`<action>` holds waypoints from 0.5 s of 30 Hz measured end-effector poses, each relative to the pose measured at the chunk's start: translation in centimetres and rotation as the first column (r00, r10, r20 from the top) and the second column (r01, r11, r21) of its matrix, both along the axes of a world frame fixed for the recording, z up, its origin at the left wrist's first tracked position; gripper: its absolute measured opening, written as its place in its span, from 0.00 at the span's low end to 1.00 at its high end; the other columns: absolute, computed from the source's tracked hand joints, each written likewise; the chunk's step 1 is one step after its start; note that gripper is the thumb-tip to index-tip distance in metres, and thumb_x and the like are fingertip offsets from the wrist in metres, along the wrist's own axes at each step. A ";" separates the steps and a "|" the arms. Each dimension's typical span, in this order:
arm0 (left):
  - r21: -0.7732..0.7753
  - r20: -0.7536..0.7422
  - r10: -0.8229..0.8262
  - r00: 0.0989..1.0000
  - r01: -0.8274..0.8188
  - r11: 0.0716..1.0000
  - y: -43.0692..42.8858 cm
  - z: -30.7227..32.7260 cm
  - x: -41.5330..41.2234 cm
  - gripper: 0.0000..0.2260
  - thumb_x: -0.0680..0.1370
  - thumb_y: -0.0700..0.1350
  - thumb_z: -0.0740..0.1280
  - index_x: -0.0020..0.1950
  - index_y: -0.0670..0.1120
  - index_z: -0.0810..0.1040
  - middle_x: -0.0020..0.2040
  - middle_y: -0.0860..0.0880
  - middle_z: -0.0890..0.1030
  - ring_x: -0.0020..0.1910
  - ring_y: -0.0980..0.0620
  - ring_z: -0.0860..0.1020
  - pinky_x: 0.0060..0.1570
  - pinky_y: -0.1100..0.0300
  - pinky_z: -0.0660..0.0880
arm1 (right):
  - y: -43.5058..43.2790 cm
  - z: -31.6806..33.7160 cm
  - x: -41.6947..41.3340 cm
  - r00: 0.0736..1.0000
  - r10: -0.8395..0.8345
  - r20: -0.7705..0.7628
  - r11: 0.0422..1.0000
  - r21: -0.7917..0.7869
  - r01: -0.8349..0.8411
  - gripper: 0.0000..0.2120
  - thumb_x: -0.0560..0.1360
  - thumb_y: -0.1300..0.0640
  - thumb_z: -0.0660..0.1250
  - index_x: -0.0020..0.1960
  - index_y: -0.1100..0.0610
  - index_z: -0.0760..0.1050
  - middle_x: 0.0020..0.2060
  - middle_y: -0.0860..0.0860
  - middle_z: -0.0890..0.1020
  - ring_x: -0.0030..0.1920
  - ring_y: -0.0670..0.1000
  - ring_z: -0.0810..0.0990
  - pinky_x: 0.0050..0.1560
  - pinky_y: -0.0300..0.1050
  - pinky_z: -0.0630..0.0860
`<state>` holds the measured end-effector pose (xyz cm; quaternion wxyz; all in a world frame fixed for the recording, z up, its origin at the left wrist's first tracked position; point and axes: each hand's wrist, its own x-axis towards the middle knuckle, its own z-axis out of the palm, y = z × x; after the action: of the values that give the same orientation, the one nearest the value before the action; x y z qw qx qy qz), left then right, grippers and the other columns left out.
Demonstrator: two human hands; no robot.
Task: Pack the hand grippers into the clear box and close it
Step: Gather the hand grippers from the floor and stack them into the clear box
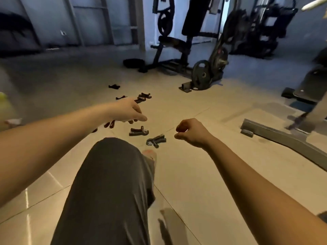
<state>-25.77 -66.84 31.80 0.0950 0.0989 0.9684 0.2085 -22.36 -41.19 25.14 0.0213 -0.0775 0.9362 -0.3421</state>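
On the tiled floor [194,174] beyond the bent knee [113,174], hand grippers [138,132] lie scattered. The left hand [126,110] hangs over several, fingers drooping; whether it grips one is unclear. The right hand [192,133], curled empty, hovers beside the nearest gripper [156,140].

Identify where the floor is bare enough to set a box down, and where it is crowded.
Bare tile lies between the right hand and the grey bench base, and left of the knee. Crowded: hand grippers scattered around the left hand.
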 end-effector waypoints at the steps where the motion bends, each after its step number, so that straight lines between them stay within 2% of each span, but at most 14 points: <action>1: 0.006 0.000 0.044 0.999 -0.044 0.999 -1.6 -0.5 -1.0 0.16 0.77 0.57 0.71 0.57 0.48 0.83 0.47 0.52 0.83 0.47 0.53 0.81 0.44 0.58 0.78 | -1.1 -0.4 -1.6 1.000 0.027 0.004 1.000 0.014 -0.027 0.16 0.74 0.54 0.75 0.58 0.60 0.81 0.52 0.54 0.84 0.52 0.54 0.82 0.55 0.51 0.80; 3: 0.018 0.020 0.122 0.992 -0.123 0.992 -4.5 -1.8 -2.9 0.15 0.77 0.56 0.71 0.57 0.46 0.82 0.47 0.50 0.83 0.47 0.51 0.81 0.43 0.58 0.79 | -3.0 -1.3 -5.0 0.997 0.077 0.024 0.996 0.046 -0.078 0.16 0.73 0.54 0.75 0.58 0.60 0.82 0.52 0.54 0.84 0.51 0.53 0.82 0.53 0.49 0.80; 7: 0.023 0.078 0.208 0.975 -0.210 0.977 -9.3 -4.4 -7.2 0.14 0.77 0.54 0.71 0.57 0.46 0.82 0.47 0.49 0.82 0.46 0.53 0.81 0.38 0.63 0.73 | -5.9 -3.2 -11.6 0.988 0.145 0.056 0.981 0.121 -0.151 0.13 0.74 0.55 0.74 0.56 0.58 0.82 0.51 0.52 0.84 0.49 0.51 0.81 0.47 0.44 0.76; 11: 0.047 0.127 0.239 0.963 -0.247 0.968 -12.2 -7.0 -11.3 0.14 0.77 0.55 0.71 0.58 0.47 0.82 0.50 0.50 0.82 0.47 0.54 0.81 0.42 0.60 0.74 | -7.2 -5.6 -17.0 0.982 0.154 0.113 0.969 0.176 -0.172 0.12 0.74 0.55 0.74 0.56 0.58 0.82 0.50 0.52 0.84 0.49 0.52 0.81 0.47 0.44 0.75; 15: 0.051 0.177 0.258 0.950 -0.271 0.961 -13.4 -10.7 -16.1 0.12 0.76 0.54 0.73 0.55 0.48 0.83 0.51 0.51 0.83 0.47 0.54 0.81 0.45 0.60 0.74 | -7.0 -9.6 -22.0 0.982 0.115 0.150 0.972 0.185 -0.142 0.12 0.72 0.53 0.74 0.53 0.56 0.82 0.46 0.50 0.83 0.48 0.53 0.81 0.43 0.42 0.71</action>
<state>-41.86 -80.23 21.07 0.1442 -0.0462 0.9528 0.2631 -44.31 -48.15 15.51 0.1157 -0.1120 0.9545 -0.2512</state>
